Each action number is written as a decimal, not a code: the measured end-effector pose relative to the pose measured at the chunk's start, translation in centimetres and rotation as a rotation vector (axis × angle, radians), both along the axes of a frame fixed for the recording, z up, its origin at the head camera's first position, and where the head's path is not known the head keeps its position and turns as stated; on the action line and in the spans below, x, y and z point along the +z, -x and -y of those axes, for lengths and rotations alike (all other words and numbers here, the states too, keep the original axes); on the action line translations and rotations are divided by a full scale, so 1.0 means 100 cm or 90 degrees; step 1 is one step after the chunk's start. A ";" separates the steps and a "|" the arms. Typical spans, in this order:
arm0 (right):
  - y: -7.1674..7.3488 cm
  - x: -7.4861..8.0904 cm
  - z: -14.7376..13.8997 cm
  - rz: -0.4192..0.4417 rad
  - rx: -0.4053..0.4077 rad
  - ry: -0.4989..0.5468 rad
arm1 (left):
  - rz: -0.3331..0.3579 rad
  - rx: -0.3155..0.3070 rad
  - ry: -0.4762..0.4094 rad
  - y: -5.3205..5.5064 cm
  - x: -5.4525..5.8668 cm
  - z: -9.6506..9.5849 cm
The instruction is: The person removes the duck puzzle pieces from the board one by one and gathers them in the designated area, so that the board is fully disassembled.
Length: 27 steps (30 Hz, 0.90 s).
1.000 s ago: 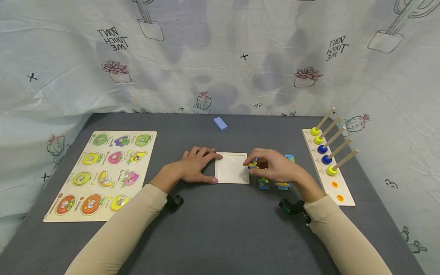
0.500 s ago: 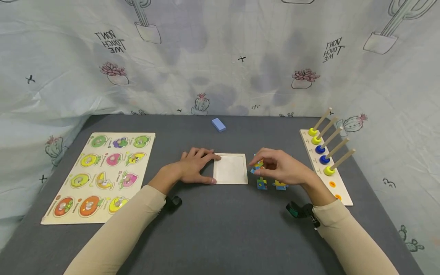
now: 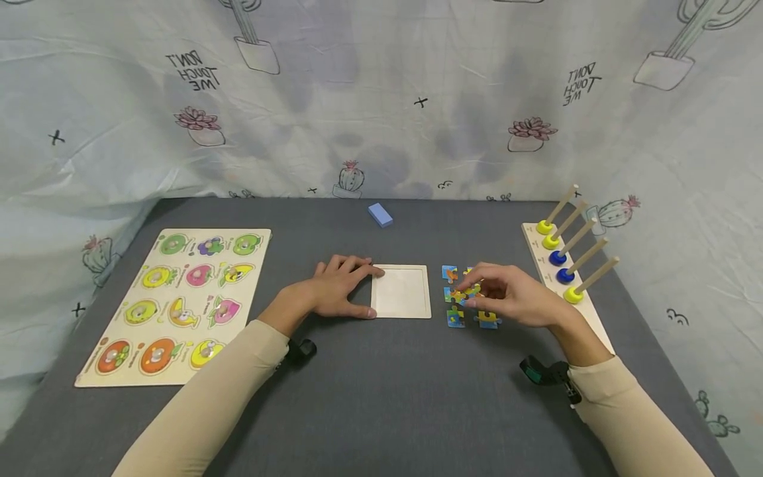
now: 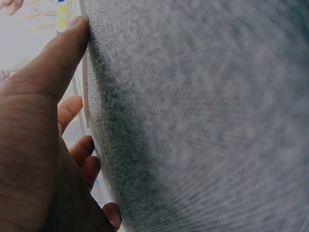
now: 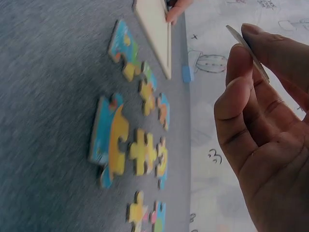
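A shallow pale wooden tray [image 3: 401,291] lies flat with its inside bare. My left hand [image 3: 336,288] rests at its left side, thumb on the near corner and index finger on the far one; the left wrist view has the thumb [image 4: 65,53] against the tray's edge. Above several jigsaw pieces right of the tray, my right hand [image 3: 515,295] is raised off the table. Between its thumb and index finger it pinches a thin jigsaw piece [image 5: 239,38], seen edge-on in the right wrist view; its picture is hidden there. Blue and yellow jigsaw pieces [image 5: 110,137] lie loose below.
A wooden fruit puzzle board [image 3: 197,271] is on the left. A board with upright pegs and coloured rings [image 3: 558,258] stands at the right. Near the back edge lies a blue block [image 3: 380,214]. A patterned curtain [image 3: 298,132] hangs behind the grey table.
My right hand has moved right, from the tray's right edge to above the loose jigsaw pieces, still pinching a piece. My left hand has stayed on the tray.
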State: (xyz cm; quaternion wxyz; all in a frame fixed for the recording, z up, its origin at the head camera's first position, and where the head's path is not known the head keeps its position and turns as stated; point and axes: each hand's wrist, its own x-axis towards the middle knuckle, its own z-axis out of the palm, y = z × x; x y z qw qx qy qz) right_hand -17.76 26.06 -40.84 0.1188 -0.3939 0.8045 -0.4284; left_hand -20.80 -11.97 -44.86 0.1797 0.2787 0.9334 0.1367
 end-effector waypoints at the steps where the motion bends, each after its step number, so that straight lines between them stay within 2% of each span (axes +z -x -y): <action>1: -0.001 -0.001 -0.003 -0.003 -0.004 -0.003 | 0.001 -0.001 0.002 0.000 0.000 0.000; 19: -0.012 -0.017 -0.044 0.016 -0.081 -0.063 | -0.014 -0.005 0.016 0.002 -0.003 0.000; 27: -0.011 -0.022 -0.057 -0.001 -0.075 -0.070 | -0.014 -0.006 0.007 0.000 -0.004 0.001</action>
